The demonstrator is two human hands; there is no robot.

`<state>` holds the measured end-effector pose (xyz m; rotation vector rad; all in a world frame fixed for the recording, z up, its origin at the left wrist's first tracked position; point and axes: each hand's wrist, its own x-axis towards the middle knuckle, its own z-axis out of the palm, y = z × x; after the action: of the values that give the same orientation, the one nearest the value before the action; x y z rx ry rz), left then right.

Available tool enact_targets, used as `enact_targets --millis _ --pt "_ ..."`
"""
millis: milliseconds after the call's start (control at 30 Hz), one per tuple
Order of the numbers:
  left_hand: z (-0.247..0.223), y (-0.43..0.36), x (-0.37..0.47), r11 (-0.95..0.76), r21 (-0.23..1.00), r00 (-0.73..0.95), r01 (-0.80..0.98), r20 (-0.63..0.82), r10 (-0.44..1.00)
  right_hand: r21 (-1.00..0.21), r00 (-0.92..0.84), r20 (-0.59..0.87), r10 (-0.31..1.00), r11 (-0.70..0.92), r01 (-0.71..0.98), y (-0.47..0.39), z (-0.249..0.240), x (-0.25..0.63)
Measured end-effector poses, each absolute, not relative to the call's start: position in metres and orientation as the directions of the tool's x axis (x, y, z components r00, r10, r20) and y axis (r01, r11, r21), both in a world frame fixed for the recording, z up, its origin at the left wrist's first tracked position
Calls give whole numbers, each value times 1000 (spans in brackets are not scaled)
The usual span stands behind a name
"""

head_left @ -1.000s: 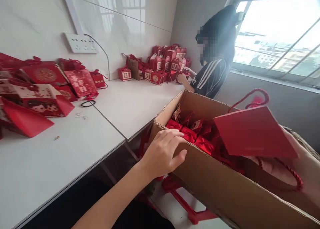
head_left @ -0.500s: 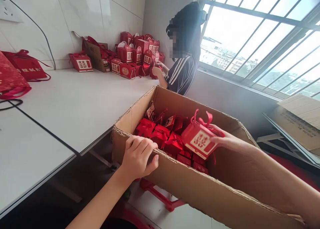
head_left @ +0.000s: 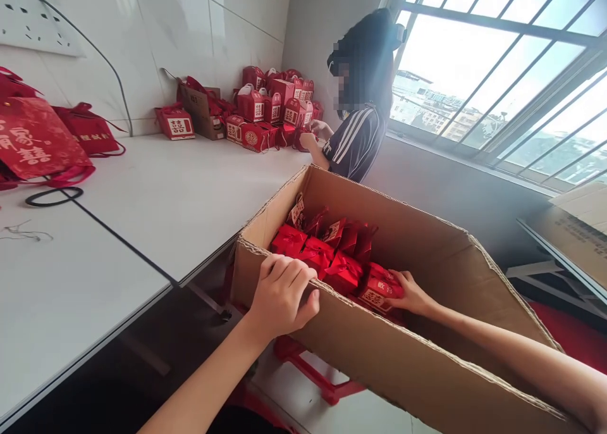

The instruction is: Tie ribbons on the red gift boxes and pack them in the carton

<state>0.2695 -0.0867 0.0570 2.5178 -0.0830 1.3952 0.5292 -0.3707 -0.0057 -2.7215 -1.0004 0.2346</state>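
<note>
My left hand (head_left: 283, 295) is closed over the near rim of a large open cardboard box (head_left: 360, 339). Inside that box, my right hand (head_left: 411, 295) grips the right side of a small red gift box (head_left: 379, 290) with pale characters and a cream label. It sits low among the others, beside a red box with a ribbon bow (head_left: 344, 272). Several more red boxes stand in rows at the box's left end. The near wall hides the lower part of the held one.
A white table (head_left: 156, 200) runs along the left, with red bags (head_left: 42, 136) and a black cord on it. Piled red gift boxes (head_left: 256, 108) stand at its far end beside another person (head_left: 363, 136). A red stool (head_left: 308, 371) shows below the cardboard box.
My right hand has lowered into the cardboard box; the ribbon-handled gift box it held up is no longer seen raised. My left hand stays on the rim. The view has shifted slightly left.
</note>
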Motion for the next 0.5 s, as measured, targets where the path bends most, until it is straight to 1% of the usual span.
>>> enact_targets --millis 133,233,367,433,500 --pt "57 -87 266 -963 206 549 -173 832 79 -360 660 -140 738 -659 660 -380 -2 526" --pt "55 -88 266 -963 213 551 -164 830 89 -345 647 -147 749 -651 676 -372 -5 525" --pt "52 -88 270 -958 229 551 -171 828 100 -315 711 -90 697 -698 644 -351 -18 525" --pt "51 -89 272 -956 237 559 -175 823 102 -319 708 -60 704 -685 655 -346 -21 523" --pt "54 -88 270 -951 243 587 -189 805 89 -324 697 1 717 -660 678 -342 -17 516"
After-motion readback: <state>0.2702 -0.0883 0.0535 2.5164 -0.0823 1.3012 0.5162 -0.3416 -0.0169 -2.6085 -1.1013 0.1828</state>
